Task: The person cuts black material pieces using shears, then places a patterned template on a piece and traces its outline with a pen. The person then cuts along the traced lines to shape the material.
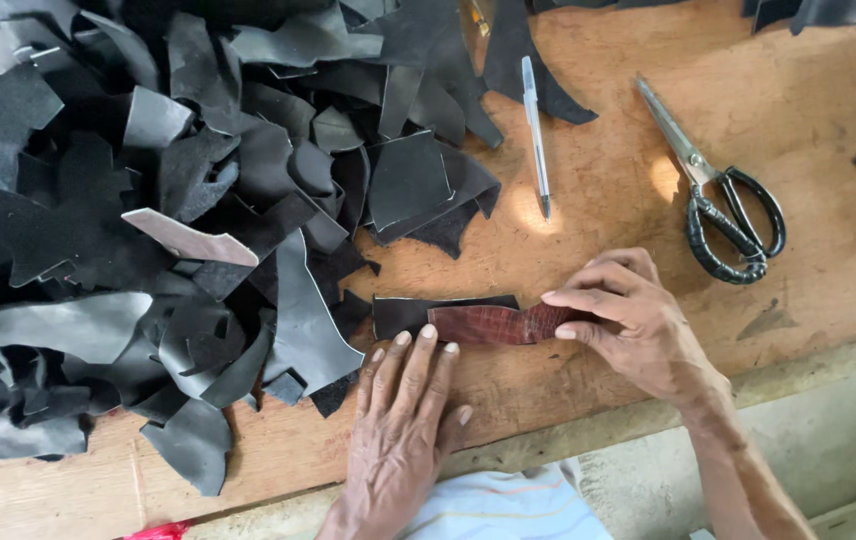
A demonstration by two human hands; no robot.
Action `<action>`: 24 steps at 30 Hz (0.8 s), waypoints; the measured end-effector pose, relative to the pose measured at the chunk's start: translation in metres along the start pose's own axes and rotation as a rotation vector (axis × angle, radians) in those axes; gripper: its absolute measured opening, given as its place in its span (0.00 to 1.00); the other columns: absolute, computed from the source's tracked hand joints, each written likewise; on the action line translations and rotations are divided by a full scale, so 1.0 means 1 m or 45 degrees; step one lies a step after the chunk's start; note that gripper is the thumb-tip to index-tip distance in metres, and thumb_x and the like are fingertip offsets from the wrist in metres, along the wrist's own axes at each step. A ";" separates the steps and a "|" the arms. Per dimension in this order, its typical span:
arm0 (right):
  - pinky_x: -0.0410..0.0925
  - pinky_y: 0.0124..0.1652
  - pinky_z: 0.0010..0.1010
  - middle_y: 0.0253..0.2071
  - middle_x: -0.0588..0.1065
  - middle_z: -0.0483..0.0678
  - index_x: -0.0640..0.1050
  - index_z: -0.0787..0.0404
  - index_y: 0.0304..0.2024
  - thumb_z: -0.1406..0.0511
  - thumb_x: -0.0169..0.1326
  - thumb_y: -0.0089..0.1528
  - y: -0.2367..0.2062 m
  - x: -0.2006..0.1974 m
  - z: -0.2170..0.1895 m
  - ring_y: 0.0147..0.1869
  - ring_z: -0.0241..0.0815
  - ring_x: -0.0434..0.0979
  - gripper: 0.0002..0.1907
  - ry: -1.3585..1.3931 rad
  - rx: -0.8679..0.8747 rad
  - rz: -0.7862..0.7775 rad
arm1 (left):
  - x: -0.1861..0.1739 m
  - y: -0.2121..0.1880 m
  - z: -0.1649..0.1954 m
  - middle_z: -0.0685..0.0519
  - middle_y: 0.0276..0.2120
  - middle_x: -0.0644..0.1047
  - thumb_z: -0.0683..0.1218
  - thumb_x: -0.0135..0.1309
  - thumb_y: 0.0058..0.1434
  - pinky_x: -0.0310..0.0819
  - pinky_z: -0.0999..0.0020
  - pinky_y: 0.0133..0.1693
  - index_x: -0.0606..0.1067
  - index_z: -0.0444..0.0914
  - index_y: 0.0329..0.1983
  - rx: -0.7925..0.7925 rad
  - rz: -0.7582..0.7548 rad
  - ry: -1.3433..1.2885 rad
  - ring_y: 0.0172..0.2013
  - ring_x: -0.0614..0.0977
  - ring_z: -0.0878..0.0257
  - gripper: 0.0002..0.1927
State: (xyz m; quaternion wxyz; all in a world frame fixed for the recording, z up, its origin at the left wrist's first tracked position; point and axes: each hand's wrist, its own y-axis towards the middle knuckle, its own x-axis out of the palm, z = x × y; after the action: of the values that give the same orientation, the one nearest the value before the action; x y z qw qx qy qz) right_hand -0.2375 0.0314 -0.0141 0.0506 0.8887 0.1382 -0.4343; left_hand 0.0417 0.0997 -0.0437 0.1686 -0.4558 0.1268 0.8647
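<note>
A narrow strip of reddish-brown leather (493, 324), embossed with a scaly, reptile-like grain, lies flat near the front edge of the wooden surface (798, 130). Its left end overlaps a flat piece of black leather (413, 312), roughly rectangular with a pale cut edge along the top. The left hand (403, 420) lies palm down with its fingers stretched forward and close together; the fingertips (428, 332) press on the lower edge of the strip and the black piece where the two meet. The right hand (628, 320) comes in from the right with curled fingers, the index finger laid along the top of the strip and the thumb against its right end, pinching that end lightly.

To the left and behind, a large heap of black leather offcuts (148, 220) covers much of the surface: irregular, jagged scraps, some smooth and faintly glossy, others showing a matt, suede-like back; one piece shows a pale underside (193, 240). Beyond the strip lies a slim pen (535, 130) with a clear barrel, pointing toward the person. To the right of it lies a pair of scissors (718, 190) with long metal blades and black wrapped handles, closed. The surface is worn, orange-brown wood with scuffs and a dark stain (768, 320) near the right hand.
</note>
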 end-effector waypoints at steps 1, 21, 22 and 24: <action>0.67 0.56 0.36 0.47 0.78 0.39 0.84 0.49 0.47 0.63 0.70 0.46 0.000 0.001 0.000 0.59 0.45 0.68 0.24 0.019 -0.005 -0.008 | -0.001 0.000 -0.001 0.44 0.69 0.62 0.54 0.54 0.64 0.52 0.46 0.67 0.65 0.36 0.69 -0.010 -0.013 0.000 0.68 0.62 0.46 0.33; 0.69 0.50 0.37 0.46 0.77 0.42 0.84 0.53 0.48 0.61 0.70 0.43 0.016 0.008 -0.019 0.54 0.46 0.70 0.28 0.111 -0.066 -0.034 | -0.019 0.002 -0.001 0.42 0.65 0.60 0.51 0.56 0.65 0.68 0.52 0.60 0.64 0.33 0.69 -0.112 0.025 -0.028 0.64 0.66 0.45 0.33; 0.70 0.50 0.36 0.45 0.77 0.42 0.84 0.52 0.48 0.61 0.70 0.44 0.017 0.009 -0.019 0.54 0.46 0.71 0.28 0.107 -0.064 -0.019 | -0.018 0.002 -0.001 0.42 0.65 0.60 0.51 0.56 0.65 0.68 0.52 0.60 0.64 0.33 0.69 -0.118 0.029 -0.025 0.64 0.66 0.45 0.33; 0.71 0.50 0.35 0.44 0.77 0.42 0.84 0.51 0.48 0.60 0.70 0.44 0.016 0.012 -0.018 0.54 0.45 0.71 0.27 0.097 -0.052 0.013 | -0.018 0.002 -0.001 0.43 0.65 0.60 0.51 0.56 0.64 0.68 0.53 0.60 0.64 0.33 0.70 -0.124 0.033 -0.024 0.64 0.65 0.46 0.33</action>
State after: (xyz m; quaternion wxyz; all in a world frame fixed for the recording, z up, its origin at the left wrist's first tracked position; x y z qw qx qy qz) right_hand -0.2126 0.0225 -0.0134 0.0655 0.9041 0.1442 -0.3969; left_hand 0.0513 0.0938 -0.0295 0.1362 -0.4538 0.0887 0.8762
